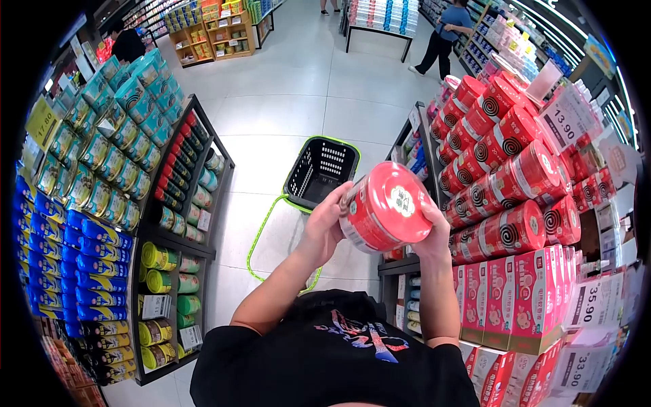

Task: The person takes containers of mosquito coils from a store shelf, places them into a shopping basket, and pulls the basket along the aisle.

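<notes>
A round red tin with a pale label on its lid is held up in front of my chest, tilted. Its left side rests in my left hand, whose fingers wrap the tin. On the other side my right hand grips the tin near the lid's edge. Beyond the tin, a black basket with a green rim and a green handle lying to one side stands on the floor. Stacked red tins like the held one fill the display on the right.
Left shelves hold teal cans, blue packs and yellow-green tubs. Pink boxes sit below the red tins. Across the aisle are a display table and a person in blue at the upper right.
</notes>
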Demonstrator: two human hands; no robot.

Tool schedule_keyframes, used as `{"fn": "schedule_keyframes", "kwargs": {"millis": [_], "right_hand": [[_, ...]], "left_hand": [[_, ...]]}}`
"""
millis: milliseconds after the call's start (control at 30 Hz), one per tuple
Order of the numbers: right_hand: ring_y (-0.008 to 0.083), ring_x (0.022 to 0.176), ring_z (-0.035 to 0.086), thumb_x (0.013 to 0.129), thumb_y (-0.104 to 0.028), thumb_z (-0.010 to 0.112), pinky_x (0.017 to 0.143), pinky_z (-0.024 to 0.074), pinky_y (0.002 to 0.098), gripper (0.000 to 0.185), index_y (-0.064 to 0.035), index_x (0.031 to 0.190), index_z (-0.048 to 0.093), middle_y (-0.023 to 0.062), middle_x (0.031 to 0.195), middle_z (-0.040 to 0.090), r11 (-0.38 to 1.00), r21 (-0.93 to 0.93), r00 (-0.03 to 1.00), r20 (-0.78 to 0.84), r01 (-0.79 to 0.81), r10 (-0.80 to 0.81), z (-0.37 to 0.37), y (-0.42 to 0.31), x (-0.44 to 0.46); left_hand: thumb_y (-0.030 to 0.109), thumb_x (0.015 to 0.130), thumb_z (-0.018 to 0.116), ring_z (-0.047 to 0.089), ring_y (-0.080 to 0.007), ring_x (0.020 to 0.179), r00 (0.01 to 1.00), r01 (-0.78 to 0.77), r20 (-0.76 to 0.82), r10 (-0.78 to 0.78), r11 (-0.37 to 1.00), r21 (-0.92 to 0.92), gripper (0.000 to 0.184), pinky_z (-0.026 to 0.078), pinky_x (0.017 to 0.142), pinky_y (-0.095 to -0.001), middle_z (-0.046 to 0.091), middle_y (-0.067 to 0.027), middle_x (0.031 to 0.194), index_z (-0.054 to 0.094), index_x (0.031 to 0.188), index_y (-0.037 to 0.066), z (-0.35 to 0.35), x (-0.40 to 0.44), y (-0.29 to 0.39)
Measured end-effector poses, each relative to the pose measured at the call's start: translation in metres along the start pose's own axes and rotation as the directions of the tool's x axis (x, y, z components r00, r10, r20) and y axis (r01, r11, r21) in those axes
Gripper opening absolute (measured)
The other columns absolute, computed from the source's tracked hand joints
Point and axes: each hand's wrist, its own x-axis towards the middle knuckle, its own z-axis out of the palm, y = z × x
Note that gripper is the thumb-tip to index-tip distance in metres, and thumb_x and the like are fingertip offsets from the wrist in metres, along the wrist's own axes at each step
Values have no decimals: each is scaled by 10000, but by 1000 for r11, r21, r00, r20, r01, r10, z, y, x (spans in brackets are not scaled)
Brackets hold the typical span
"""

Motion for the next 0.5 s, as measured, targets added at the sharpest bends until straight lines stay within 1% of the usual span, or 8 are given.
{"fn": "schedule_keyframes", "kwargs": {"millis": [67,100,133,200,233,267,367,500], "right_hand": [[242,1084,522,768,-206,534,932,421,340,619,67,1276,308,204,1215,470,998,-38,995,83,-54,57,-6,1,-1],[250,1092,514,736,-210,567,944,413,346,667,72,1278,299,209,1220,458,994,-59,993,60,-97,100,-1,0,-4],[254,1100,506,720,-214,579,948,406,344,698,77,1285,290,212,1217,459,990,-58,987,90,-131,136,3,0,-5],[255,1128,477,739,-188,548,961,382,354,652,68,1284,298,201,1241,431,985,-74,975,149,-158,167,7,4,-7],[258,1137,468,737,-203,561,967,374,356,672,60,1295,294,197,1246,429,975,-115,963,169,-192,210,5,7,-6],[249,1134,470,751,-221,568,963,375,351,670,50,1301,298,191,1252,428,969,-143,956,185,-203,228,3,9,-6],[251,1112,493,727,-236,582,950,391,346,692,68,1283,306,200,1230,448,957,-178,964,99,-228,248,5,10,-7],[221,1081,506,805,-258,531,913,414,331,575,53,1252,346,178,1191,481,959,-196,975,35,-207,218,0,18,-6]], "left_hand": [[456,856,493,483,-158,1111,974,218,-13,-224,959,-182,655,409,903,-298,480,-68,1233,323,1318,24,-8,3,-1],[455,881,440,515,-168,1081,970,234,-1,-242,940,-247,570,436,888,-323,518,-77,1203,411,1261,31,-10,5,-7],[455,881,440,515,-168,1081,971,233,-1,-240,941,-244,570,436,888,-323,518,-77,1203,411,1261,31,-23,3,-17],[476,877,431,513,-192,1092,862,502,160,-481,767,-400,576,436,900,-347,500,-95,1230,423,1253,39,-36,-4,-26],[466,882,422,498,-219,1115,868,470,80,-489,761,-447,558,425,922,-382,486,-110,1245,417,1260,55,-24,-9,-28],[466,882,422,498,-219,1115,867,474,83,-491,762,-441,558,425,922,-382,486,-110,1245,417,1260,55,-13,-14,-25],[457,896,368,492,-248,1121,900,397,58,-432,755,-522,534,410,944,-407,472,-117,1258,416,1266,74,-2,-23,-27],[463,897,351,499,-242,1116,924,358,65,-377,790,-497,540,412,943,-399,486,-112,1244,418,1264,73,-3,-24,-34]]}}
